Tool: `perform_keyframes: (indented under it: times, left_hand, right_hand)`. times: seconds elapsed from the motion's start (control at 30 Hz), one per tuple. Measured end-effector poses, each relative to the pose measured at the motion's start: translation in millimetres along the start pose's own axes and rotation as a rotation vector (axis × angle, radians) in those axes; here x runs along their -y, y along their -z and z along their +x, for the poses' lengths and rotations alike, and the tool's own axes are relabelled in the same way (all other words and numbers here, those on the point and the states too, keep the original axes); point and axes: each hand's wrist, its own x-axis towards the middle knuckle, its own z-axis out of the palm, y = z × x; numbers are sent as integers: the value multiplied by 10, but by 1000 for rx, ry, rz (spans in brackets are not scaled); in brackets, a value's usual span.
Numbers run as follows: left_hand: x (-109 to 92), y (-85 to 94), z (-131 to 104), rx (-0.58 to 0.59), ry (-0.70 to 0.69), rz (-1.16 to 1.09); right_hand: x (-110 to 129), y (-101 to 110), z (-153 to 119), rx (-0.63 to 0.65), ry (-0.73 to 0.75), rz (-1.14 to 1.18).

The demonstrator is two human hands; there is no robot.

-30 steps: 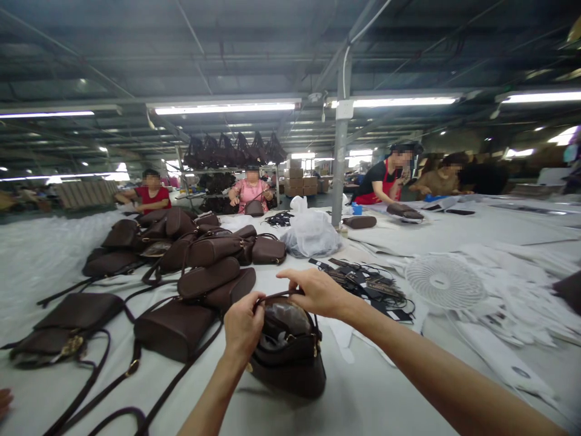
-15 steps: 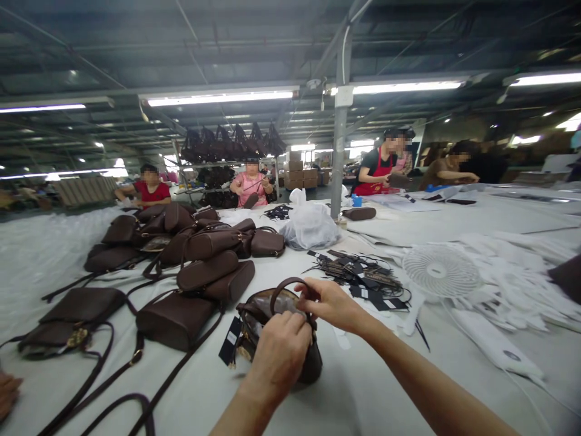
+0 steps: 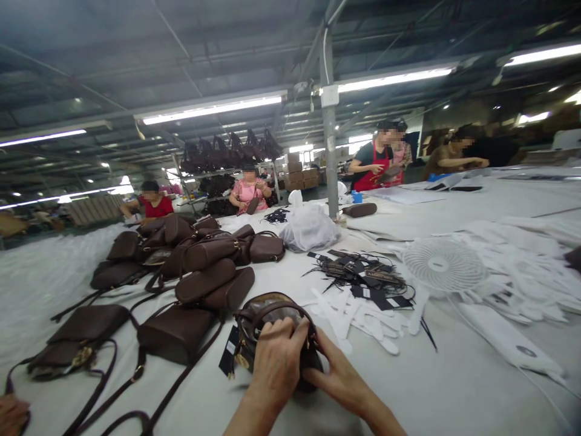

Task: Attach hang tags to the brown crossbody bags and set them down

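A small dark brown handbag (image 3: 247, 330) stands on the white table in front of me, its top open and a greyish lining showing inside. Curled over the near rim of its opening is my left hand (image 3: 278, 357), closed, with the fingertips hidden. My right hand (image 3: 338, 372) grips the bag's right side, thumb low on the near face and fingers behind it. The bag's handle (image 3: 267, 310) arches over the opening. From the left side hangs a black tag (image 3: 230, 350) with a white label.
Brown bags (image 3: 211, 251) with long straps are heaped at the left. Black tags (image 3: 363, 275), white paper pieces (image 3: 372, 321) and a white fan (image 3: 445, 266) lie to the right. A wrapped white bundle (image 3: 308, 227) sits near a post (image 3: 330, 139). Another person's hand (image 3: 13, 412) shows lower left.
My right hand has left the handle and moved down to the bag's right side. The handle has dropped lower over the opening. White paper pieces beside the tags are now uncovered.
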Motion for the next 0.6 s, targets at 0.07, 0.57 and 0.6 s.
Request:
perform_keyframes:
  times: [0.07, 0.57, 0.6]
  left_hand:
    - [-8, -41, 16, -24, -6, 55]
    - [134, -2, 86, -367, 187, -146]
    - [169, 15, 76, -377, 229, -123]
  right_hand:
    - [-5, -131, -3, -45, 66, -16]
    - [73, -442, 245, -336, 115, -165]
    - [91, -426, 238, -314, 113, -182]
